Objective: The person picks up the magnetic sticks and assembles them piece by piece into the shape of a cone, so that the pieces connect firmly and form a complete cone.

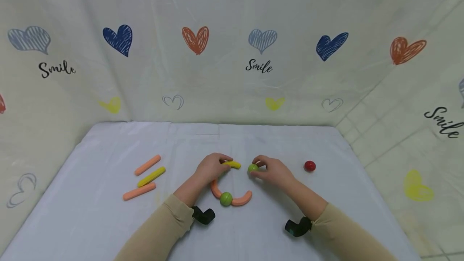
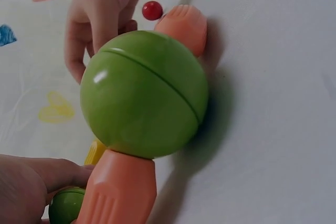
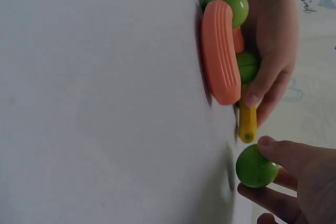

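My left hand (image 1: 212, 168) pinches the near end of a curved yellow stick (image 1: 233, 165), thumb on one side. A green ball (image 3: 247, 66) at that stick's end is hidden by the hand in the head view. Joined to it is a curved orange stick (image 1: 215, 188), then another green ball (image 1: 226, 199) and a second curved orange stick (image 1: 242, 199), making an open ring on the table. To the right, my right hand (image 1: 273, 170) pinches a loose green ball (image 3: 256, 166) between thumb and fingers, just apart from the yellow stick's free end.
On the left of the white-covered table (image 1: 83, 212) lie two straight orange sticks (image 1: 147, 164) and a straight yellow stick (image 1: 151, 177). A red ball (image 1: 309, 166) rests to the right of my right hand. A curtain with hearts (image 1: 195, 40) hangs behind.
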Action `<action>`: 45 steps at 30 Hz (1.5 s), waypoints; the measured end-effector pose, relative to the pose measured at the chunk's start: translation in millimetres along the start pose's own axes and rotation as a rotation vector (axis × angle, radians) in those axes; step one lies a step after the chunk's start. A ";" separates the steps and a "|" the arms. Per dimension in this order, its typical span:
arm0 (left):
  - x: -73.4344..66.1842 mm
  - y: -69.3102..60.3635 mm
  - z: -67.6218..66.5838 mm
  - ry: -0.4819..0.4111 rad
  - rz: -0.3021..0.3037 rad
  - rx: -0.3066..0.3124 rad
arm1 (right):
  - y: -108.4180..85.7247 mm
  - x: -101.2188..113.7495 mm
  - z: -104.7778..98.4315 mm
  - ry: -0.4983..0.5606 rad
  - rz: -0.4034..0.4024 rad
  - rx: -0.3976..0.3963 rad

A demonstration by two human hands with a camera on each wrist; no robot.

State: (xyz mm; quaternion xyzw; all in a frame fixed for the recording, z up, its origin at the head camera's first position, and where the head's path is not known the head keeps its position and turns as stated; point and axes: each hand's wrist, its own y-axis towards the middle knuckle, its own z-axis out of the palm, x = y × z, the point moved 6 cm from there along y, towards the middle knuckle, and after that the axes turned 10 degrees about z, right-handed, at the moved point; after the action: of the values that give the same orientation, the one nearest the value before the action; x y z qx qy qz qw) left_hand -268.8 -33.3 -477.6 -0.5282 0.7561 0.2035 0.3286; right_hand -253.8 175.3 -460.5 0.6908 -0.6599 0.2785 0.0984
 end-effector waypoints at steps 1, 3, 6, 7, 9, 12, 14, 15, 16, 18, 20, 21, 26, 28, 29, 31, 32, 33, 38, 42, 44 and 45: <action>0.4 -0.1 0.1 0.000 0.000 -0.001 | -0.3 2.0 2.7 0.004 -0.004 0.002; 1.3 -0.2 0.6 0.000 0.000 -0.002 | -0.5 5.6 7.6 0.008 -0.006 0.006; 1.9 0.1 0.5 0.003 0.009 -0.005 | -0.3 10.4 12.8 0.003 -0.002 0.000; 1.7 0.0 0.4 0.001 0.011 -0.006 | -0.2 12.0 13.7 0.001 0.002 -0.005; 0.9 -0.3 -0.4 -0.005 0.014 -0.009 | 0.3 14.6 15.2 -0.007 0.009 -0.015; 0.0 -1.1 -1.1 -0.012 0.010 -0.015 | 1.4 18.1 16.4 -0.012 0.016 -0.030; -0.4 -1.1 -1.5 -0.012 0.012 -0.016 | 2.4 19.7 17.5 -0.010 0.018 -0.034; -0.4 -1.2 -1.6 -0.013 0.013 -0.016 | 2.8 20.4 18.1 -0.011 0.015 -0.035; -0.4 -1.2 -1.5 -0.014 0.014 -0.016 | 3.1 20.9 18.3 -0.008 0.015 -0.037; -0.5 -1.4 -1.7 -0.017 0.016 -0.016 | 3.6 21.9 18.6 -0.003 0.014 -0.039; -0.4 -1.2 -2.0 -0.017 0.016 -0.018 | 4.0 22.6 18.4 -0.003 0.013 -0.038; -0.6 -1.3 -2.1 -0.016 0.018 -0.018 | 4.2 23.0 18.0 -0.007 0.007 -0.039; -0.4 -1.7 -2.6 -0.018 0.020 -0.013 | 5.1 24.3 15.4 -0.006 -0.017 -0.039; 0.5 -1.6 -2.2 -0.025 0.013 -0.011 | 5.0 24.2 13.6 -0.004 -0.017 -0.044; 0.9 -1.4 -2.0 -0.025 0.013 -0.010 | 5.0 23.9 12.4 -0.004 -0.014 -0.047; 1.4 -0.9 -1.6 -0.020 0.017 -0.012 | 4.2 23.8 9.5 -0.009 -0.010 -0.057; 1.6 -0.5 -1.6 -0.019 0.016 -0.013 | 3.8 23.6 8.3 -0.013 -0.009 -0.061; 1.5 -0.2 -1.8 -0.018 0.015 -0.014 | 3.2 23.7 6.8 -0.015 -0.008 -0.063; 0.1 -0.8 -3.1 -0.017 0.013 -0.009 | -1.7 22.9 -0.3 -0.011 -0.005 -0.067; 0.6 -1.1 -2.7 -0.017 0.010 -0.007 | -7.1 21.4 -3.7 -0.005 -0.016 -0.052; 1.2 -0.8 -2.5 -0.014 0.014 -0.010 | -10.9 21.0 -3.5 -0.003 -0.028 -0.033; 1.7 -0.5 -2.3 -0.013 0.017 -0.010 | -12.8 20.4 -2.6 -0.005 -0.037 -0.022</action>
State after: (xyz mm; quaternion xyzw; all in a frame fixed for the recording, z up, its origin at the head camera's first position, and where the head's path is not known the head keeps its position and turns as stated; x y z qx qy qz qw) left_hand -269.3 -36.1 -477.1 -0.5221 0.7573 0.2138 0.3291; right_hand -242.6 160.6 -444.9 0.7025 -0.6504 0.2675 0.1097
